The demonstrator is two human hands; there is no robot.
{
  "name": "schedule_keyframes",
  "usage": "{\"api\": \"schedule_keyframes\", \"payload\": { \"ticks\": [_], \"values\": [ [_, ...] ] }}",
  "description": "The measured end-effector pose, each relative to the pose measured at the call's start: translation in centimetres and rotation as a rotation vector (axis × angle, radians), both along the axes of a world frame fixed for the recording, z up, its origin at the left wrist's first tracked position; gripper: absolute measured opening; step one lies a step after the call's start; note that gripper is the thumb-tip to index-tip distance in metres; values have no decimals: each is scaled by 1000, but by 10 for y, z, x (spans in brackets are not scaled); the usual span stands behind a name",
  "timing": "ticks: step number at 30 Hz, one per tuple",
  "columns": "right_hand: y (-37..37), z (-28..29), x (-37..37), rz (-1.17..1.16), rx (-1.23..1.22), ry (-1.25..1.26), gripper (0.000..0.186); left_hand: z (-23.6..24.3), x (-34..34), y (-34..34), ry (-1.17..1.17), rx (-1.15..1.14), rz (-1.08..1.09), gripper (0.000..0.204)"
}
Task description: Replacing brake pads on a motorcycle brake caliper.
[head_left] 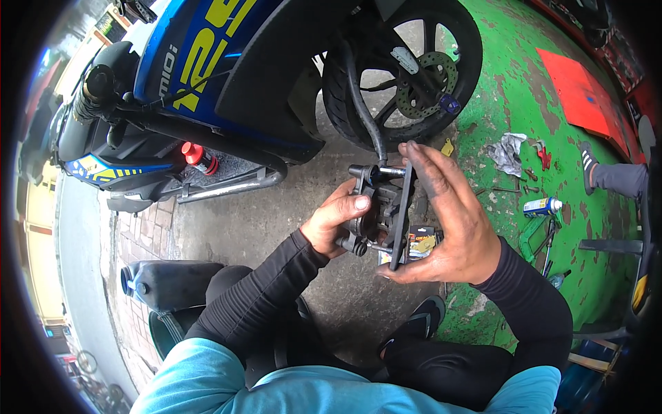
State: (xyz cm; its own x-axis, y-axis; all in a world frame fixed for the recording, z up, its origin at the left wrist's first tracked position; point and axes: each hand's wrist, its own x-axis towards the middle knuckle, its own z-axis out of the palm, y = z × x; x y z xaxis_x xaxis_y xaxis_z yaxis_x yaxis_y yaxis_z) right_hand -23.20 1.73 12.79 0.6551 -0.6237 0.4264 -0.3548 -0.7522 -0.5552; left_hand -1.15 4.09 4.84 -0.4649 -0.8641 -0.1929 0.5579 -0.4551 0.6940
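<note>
At the centre of the frame, the left hand [336,222] has its grip closed around a black brake caliper [372,210] (its hose runs up toward the front wheel [403,69]). The right hand [448,217] presses a flat brake pad [402,214] between thumb and fingertips against the caliper's right side.

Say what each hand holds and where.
Left hand grips the black metal brake caliper by its side; right hand pinches a flat dark brake pad edgewise.

Packaging around the front wheel [403,72]
Small orange-and-black packet [420,241] lies on the ground below the wheel; a blue-and-white spray can [541,205] lies down to its right.
</note>
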Motion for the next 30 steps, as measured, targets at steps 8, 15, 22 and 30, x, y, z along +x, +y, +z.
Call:
{"api": "schedule_keyframes", "payload": {
  "ticks": [8,15,22,30],
  "values": [
    [1,-4,3,39,23,-43,124,2,1,-3,-14,-28,-51,94],
    [1,-1,0,71,25,-49,124,-3,2,-3,-8,-18,-30,93],
    [1,-1,4,30,11,-9,125,0,3,-2,-57,-13,-39,93],
    [0,-8,3,7,7,-10,133,6,1,-3,-7,-53,-51,93]
  ]
}}
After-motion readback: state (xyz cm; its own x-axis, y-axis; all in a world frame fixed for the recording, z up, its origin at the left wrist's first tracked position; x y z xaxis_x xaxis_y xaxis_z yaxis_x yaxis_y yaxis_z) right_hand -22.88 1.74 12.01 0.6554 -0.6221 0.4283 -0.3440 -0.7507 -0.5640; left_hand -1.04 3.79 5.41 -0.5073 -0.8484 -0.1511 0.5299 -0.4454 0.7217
